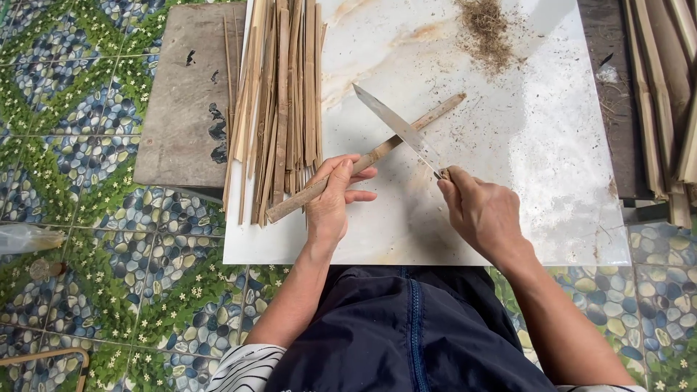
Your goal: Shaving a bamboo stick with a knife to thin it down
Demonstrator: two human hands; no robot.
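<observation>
Bamboo stick lies slantwise across the white marble slab, its lower end over the slab's left part and its upper end near the middle. Left of the slab sits a grey board. On the slab's left edge rests a bundle of split bamboo strips. The left hand has its fingers curled tight around the stick. The knife crosses the stick, blade touching it. The right hand is wrapped fully round the knife handle. Shavings lie at the slab's top. More strips lie right of the slab.
</observation>
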